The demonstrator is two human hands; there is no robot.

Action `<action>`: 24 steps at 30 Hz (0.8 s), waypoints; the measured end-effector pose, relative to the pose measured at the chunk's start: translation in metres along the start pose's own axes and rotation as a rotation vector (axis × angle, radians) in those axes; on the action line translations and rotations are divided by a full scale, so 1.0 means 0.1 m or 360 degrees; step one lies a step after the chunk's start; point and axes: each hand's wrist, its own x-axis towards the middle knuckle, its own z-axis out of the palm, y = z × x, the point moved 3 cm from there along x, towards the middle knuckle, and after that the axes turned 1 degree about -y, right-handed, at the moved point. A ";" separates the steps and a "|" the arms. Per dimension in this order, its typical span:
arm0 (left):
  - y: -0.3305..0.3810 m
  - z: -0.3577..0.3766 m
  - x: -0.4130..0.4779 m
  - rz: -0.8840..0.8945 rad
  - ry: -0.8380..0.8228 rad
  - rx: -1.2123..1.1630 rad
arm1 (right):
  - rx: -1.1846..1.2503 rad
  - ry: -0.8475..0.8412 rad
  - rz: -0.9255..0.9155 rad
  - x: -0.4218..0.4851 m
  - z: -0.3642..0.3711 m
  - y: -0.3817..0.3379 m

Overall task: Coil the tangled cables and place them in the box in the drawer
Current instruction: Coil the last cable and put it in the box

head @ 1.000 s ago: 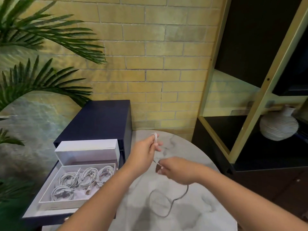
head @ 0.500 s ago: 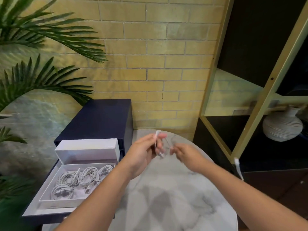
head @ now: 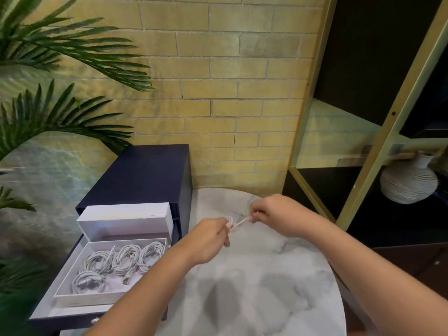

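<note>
Head view: white cable [head: 236,223], small coil.

- Soft, even indoor light; soft grey arm shadows on round white marble tabletop [head: 278,299].
- Wide-angle bending at edges: gold-framed dark shelf unit [head: 378,141] leans.
- Green palm fronds [head: 48,117] slightly smeared; hands soft.

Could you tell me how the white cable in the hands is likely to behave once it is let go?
Probably floppy: the cable bends into tight loops at the left hand. Likely springy, so the right hand pinches the end. It looks thin and light.
</note>
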 end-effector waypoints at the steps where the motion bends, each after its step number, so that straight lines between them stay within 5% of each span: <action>1: -0.02 -0.01 -0.03 -0.0057 -0.0030 -0.0117 | 0.0003 0.0083 0.0015 0.00 -0.05 0.06; 7: 0.18 -0.08 -0.11 -0.0097 -0.0050 -0.1315 | 0.0406 0.0269 0.0119 0.08 0.16 0.32; 13: 0.43 -0.22 -0.05 0.0086 0.0106 -0.2163 | 0.0688 -0.0048 0.0190 0.04 0.79 0.17; 15: 0.46 -0.19 0.00 0.0079 0.0192 -0.1973 | 0.0562 -0.0164 0.0050 0.00 0.91 -0.01; 19: 0.36 -0.06 0.05 0.0123 0.0342 -0.0780 | 0.0360 -0.0328 -0.0051 -0.04 0.82 -0.26; 24: 0.16 0.05 0.01 0.0113 0.0069 -0.0068 | 0.0052 -0.0291 -0.0102 -0.05 0.34 -0.19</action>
